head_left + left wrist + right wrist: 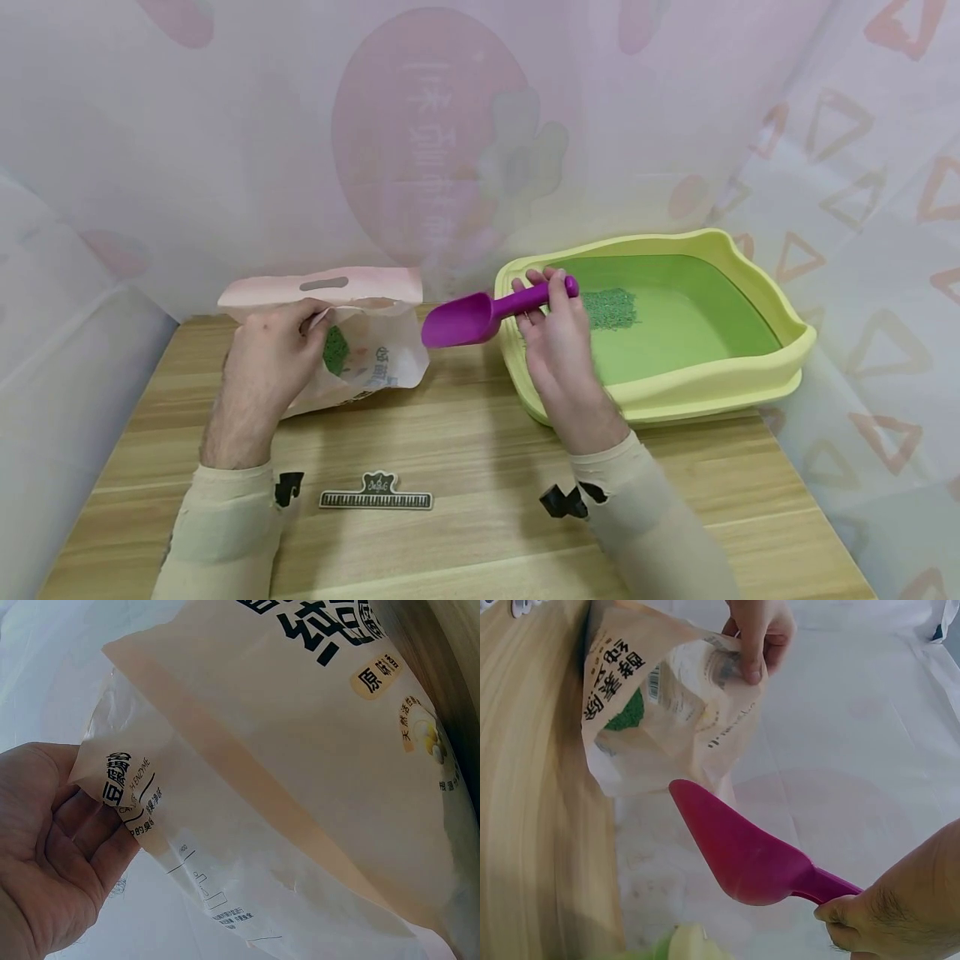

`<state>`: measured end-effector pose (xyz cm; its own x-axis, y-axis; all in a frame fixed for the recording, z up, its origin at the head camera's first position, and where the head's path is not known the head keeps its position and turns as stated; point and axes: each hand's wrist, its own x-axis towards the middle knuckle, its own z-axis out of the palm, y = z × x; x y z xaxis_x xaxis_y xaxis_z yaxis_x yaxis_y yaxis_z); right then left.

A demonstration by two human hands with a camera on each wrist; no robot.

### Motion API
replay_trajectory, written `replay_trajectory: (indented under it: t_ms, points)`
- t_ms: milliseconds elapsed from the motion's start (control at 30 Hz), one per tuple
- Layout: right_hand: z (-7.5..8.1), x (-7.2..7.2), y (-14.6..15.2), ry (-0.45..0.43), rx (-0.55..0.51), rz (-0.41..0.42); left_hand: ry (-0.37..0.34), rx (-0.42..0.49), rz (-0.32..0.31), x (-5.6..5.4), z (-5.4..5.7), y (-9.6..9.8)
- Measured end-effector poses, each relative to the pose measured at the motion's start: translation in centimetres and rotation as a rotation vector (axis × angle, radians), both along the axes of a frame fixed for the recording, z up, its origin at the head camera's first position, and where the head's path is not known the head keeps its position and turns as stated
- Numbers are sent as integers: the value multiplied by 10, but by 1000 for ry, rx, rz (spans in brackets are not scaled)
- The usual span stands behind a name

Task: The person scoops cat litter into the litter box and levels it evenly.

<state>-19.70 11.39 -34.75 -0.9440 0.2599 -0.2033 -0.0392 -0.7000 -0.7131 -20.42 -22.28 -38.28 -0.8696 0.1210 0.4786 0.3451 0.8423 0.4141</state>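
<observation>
My left hand [264, 358] pinches the opened rim of a pale pink and white printed bag [397, 358] on the left of the table. Green pellets [335, 350] show inside it. With my right hand [561, 354] I hold a purple scoop [459, 321] by its handle, its bowl pointing left toward the bag. The scoop's bowl looks bare in the head view. From the left wrist view, the left hand's thumb and fingers [90, 847] are at the bag's edge. The right wrist view has the scoop [742, 855] just short of the bag's mouth [735, 735].
A yellow-green litter box [697, 379] stands on the right, with a small patch of green pellets [611, 308] on its floor. Near the front of the wooden table [465, 542] lies a black and white piano-keyboard clip [377, 498]. Patterned white sheeting [285, 167] closes off the back and sides.
</observation>
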Motion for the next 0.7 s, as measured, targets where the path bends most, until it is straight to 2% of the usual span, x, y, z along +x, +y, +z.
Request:
replay_trajectory:
  t_ms: [200, 567, 700]
  points:
    - [-2, 3, -6, -5, 19, 17, -2, 1, -1, 1, 0, 1]
    - [9, 11, -6, 21, 57, 17, -4, -3, -4, 0, 1, 2]
    - [3, 9, -16, 16, 64, 50, -11, -9, 2, 1, 2, 1]
